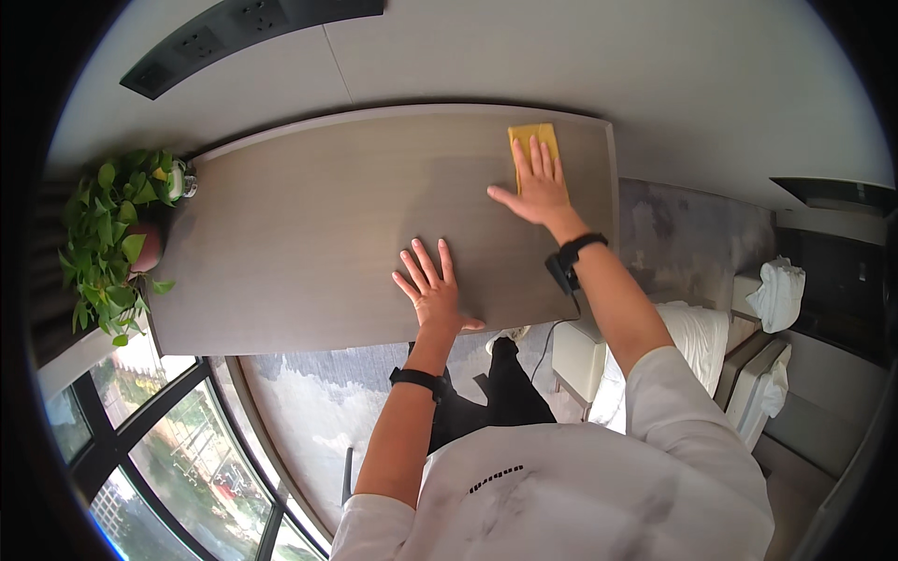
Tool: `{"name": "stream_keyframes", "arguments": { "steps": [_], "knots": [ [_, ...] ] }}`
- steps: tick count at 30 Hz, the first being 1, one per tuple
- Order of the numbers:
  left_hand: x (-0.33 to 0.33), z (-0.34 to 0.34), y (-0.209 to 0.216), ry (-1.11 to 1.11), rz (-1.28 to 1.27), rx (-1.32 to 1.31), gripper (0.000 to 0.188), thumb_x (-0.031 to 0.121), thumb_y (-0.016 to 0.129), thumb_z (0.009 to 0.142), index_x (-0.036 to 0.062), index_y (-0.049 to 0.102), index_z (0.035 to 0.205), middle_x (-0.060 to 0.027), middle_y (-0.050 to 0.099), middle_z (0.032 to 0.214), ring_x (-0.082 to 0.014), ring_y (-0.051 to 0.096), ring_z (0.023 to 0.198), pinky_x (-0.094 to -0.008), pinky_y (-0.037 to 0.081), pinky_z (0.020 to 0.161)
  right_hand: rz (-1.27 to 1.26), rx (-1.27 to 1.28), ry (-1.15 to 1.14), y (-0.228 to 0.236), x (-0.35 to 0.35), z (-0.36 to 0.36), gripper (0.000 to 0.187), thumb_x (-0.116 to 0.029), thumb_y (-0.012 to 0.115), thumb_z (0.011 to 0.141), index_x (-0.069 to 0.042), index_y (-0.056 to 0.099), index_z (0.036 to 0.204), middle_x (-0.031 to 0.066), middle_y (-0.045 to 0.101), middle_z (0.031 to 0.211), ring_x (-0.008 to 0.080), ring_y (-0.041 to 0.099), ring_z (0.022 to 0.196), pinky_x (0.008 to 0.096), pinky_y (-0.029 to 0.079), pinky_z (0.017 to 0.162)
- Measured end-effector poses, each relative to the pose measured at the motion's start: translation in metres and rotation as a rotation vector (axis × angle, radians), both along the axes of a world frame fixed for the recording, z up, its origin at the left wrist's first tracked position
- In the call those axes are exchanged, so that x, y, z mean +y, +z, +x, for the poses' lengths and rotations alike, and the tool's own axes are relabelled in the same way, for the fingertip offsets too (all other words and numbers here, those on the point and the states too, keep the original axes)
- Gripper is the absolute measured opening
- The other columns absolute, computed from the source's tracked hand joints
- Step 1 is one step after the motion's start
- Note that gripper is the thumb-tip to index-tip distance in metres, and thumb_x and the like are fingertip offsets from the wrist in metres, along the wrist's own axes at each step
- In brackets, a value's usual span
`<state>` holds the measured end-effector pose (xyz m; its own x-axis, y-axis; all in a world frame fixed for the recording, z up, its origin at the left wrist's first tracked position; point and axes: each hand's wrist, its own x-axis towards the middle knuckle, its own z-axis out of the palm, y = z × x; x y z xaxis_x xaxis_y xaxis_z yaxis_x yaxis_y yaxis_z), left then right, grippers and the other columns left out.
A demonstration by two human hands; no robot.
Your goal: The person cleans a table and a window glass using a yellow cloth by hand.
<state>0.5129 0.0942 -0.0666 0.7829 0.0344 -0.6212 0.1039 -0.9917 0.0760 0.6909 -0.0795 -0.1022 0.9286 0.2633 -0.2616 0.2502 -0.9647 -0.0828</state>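
1. Grey-brown wood grain fills the upper middle of my view: a long bench [309,243] set against a pale wall, with a dark power strip [245,33] mounted on the wall above it.
2. My right hand [536,187] lies flat at the far right end of the bench, fingers [540,157] stretched out and slightly spread, pressing down on a yellow cloth [530,138]. It grips nothing; the palm and fingers simply cover the near half of the cloth.
3. The yellow cloth sits close to the bench's back edge and near its right end, with its far part showing beyond my fingertips.
4. My left hand [430,292] rests open on the bare bench near the front edge, fingers splayed, holding nothing, well apart from the cloth.
5. I see a black band on each wrist, 2 in all.
6. A leafy green potted plant [112,238] stands at the left end of the bench.
7. Below the bench I see patterned carpet [309,411], a curved window [168,449] at lower left, and white bedding [697,332] at right.
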Motion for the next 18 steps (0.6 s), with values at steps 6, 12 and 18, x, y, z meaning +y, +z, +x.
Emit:
{"name": "stream_keyframes", "arguments": {
  "steps": [6,12,18],
  "knots": [
    [0.001,0.011,0.011,-0.056,0.01,0.111,0.154,0.063,0.086,0.044,0.0015,-0.008,0.149,-0.0365,-0.008,0.15,-0.0555,0.0,0.139,-0.0669,0.017,0.106,0.049,0.109,0.16,0.008,-0.021,-0.188,0.103,-0.071,0.053,0.078,-0.007,0.015,0.151,0.0245,0.009,0.155,0.04,0.006,0.144,0.0542,0.004,0.114],
    [0.027,0.0,0.012,-0.203,-0.01,-0.009,0.133,0.053,0.084,0.056,0.0047,0.004,0.151,-0.029,0.002,0.154,-0.0427,0.012,0.142,-0.0497,0.026,0.111,0.131,0.047,0.133,-0.006,-0.028,-0.251,0.093,-0.063,0.053,0.083,-0.01,0.019,0.151,0.0219,0.011,0.156,0.038,0.008,0.144,0.0535,0.004,0.114],
    [0.077,-0.04,-0.013,-0.33,-0.211,-0.239,0.104,0.039,0.077,0.071,0.0034,0.018,0.148,-0.0177,0.014,0.156,-0.0335,0.02,0.142,-0.0451,0.028,0.112,0.441,-0.136,-0.124,-0.001,-0.034,-0.234,0.064,-0.038,0.063,0.084,-0.013,0.043,0.139,0.0148,0.035,0.146,0.0329,0.032,0.134,0.0476,0.023,0.109]
  ]
}}
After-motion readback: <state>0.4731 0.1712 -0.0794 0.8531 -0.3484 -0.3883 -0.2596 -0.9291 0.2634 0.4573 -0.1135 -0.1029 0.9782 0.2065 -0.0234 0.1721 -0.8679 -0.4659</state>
